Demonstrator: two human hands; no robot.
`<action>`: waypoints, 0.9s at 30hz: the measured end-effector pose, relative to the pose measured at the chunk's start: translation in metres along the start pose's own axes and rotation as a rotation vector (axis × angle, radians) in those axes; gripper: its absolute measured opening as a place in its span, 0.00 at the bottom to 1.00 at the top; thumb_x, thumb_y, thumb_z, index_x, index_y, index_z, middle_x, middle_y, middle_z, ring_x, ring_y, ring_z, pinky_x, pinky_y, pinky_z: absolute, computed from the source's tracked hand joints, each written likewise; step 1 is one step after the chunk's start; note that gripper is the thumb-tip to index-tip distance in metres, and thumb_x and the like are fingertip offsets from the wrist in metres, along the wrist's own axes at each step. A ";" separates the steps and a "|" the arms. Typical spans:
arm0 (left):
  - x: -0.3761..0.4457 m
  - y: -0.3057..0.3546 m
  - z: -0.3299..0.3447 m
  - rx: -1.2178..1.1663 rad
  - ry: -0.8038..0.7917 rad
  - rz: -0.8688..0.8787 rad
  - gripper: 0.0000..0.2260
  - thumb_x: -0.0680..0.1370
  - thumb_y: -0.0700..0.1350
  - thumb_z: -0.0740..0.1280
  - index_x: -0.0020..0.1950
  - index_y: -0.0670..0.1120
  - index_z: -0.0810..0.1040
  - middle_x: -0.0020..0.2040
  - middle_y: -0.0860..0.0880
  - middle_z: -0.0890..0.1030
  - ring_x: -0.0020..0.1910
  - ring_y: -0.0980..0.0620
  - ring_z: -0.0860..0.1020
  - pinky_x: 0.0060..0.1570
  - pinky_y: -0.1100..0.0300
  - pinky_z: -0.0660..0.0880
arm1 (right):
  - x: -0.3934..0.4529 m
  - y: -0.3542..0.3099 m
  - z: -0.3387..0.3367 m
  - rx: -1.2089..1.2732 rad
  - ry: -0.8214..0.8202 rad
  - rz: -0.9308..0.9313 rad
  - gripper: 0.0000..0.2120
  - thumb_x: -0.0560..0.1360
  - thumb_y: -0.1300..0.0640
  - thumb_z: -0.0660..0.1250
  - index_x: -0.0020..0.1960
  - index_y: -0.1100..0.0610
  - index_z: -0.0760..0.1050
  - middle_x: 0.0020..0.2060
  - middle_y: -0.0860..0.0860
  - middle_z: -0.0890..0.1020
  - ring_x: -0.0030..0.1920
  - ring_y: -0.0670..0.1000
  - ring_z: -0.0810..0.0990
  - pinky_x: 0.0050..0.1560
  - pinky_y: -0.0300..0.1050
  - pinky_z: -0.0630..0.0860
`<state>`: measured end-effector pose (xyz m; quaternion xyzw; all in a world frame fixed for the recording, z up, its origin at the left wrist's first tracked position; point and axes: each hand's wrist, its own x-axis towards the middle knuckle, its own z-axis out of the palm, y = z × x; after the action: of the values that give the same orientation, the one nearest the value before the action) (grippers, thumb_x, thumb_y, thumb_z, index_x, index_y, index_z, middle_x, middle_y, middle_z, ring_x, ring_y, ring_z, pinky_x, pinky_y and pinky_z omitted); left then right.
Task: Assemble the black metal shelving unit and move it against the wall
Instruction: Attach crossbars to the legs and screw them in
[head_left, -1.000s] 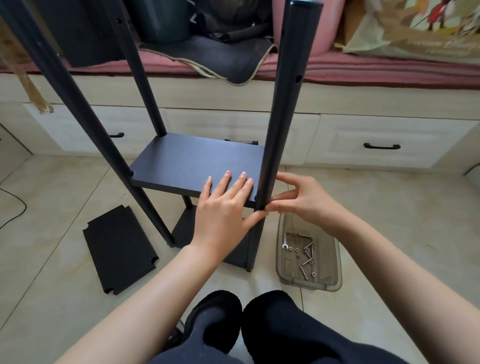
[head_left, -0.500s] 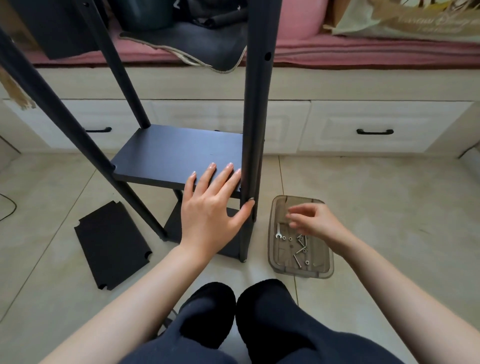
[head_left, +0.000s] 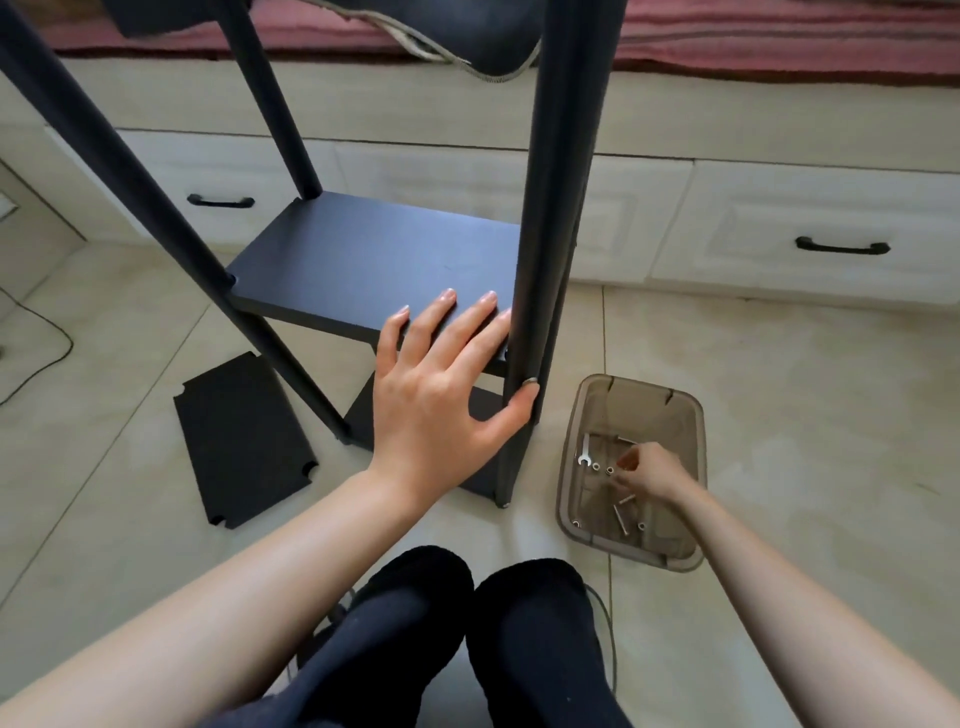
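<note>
While our left hand (head_left: 441, 395) lies spread flat on the shelf board (head_left: 374, 260) at frame centre, thumb against the front post (head_left: 550, 208), our right hand (head_left: 652, 470) reaches into the plastic tray (head_left: 576, 431) at lower right w/ bolts; its grip we cannot tell.

A second ago the right hand (head_left: 652, 470) was up at the front post (head_left: 540, 291), fingertips pinching at it just beside the left thumb. Half a second ago it had dropped away and hovered over the near end of the tray (head_left: 631, 519) on the floor. Now it is down inside the tray, fingers curled among the bolts (head_left: 622, 514) near the small wrench (head_left: 584, 453); whether it has picked one up cannot be told. A round bolt head (head_left: 530, 382) now shows on the post above the thumb.
</note>
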<state>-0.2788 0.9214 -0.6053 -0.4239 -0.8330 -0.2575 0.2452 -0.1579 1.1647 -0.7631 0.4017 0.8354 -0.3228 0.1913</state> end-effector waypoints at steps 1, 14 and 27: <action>0.000 0.000 0.000 -0.003 0.000 0.002 0.23 0.78 0.59 0.66 0.67 0.47 0.81 0.68 0.49 0.79 0.71 0.43 0.73 0.72 0.41 0.63 | 0.006 0.001 0.002 -0.046 -0.009 0.002 0.14 0.78 0.56 0.68 0.60 0.62 0.79 0.58 0.58 0.83 0.60 0.58 0.80 0.59 0.46 0.75; 0.003 -0.002 -0.007 0.021 -0.086 0.000 0.24 0.78 0.60 0.65 0.69 0.49 0.79 0.70 0.50 0.77 0.72 0.44 0.72 0.73 0.43 0.62 | 0.035 0.007 0.030 -0.314 0.043 -0.061 0.07 0.79 0.55 0.64 0.55 0.56 0.73 0.58 0.59 0.79 0.58 0.61 0.79 0.50 0.49 0.75; 0.005 -0.001 -0.011 0.035 -0.115 -0.003 0.24 0.78 0.61 0.65 0.68 0.50 0.79 0.69 0.50 0.78 0.71 0.44 0.73 0.71 0.43 0.64 | 0.029 0.003 0.029 -0.286 0.068 -0.056 0.14 0.80 0.51 0.60 0.61 0.59 0.71 0.57 0.59 0.79 0.54 0.61 0.80 0.49 0.51 0.76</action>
<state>-0.2801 0.9174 -0.5941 -0.4325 -0.8507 -0.2183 0.2038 -0.1710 1.1618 -0.8024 0.3575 0.8898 -0.1919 0.2090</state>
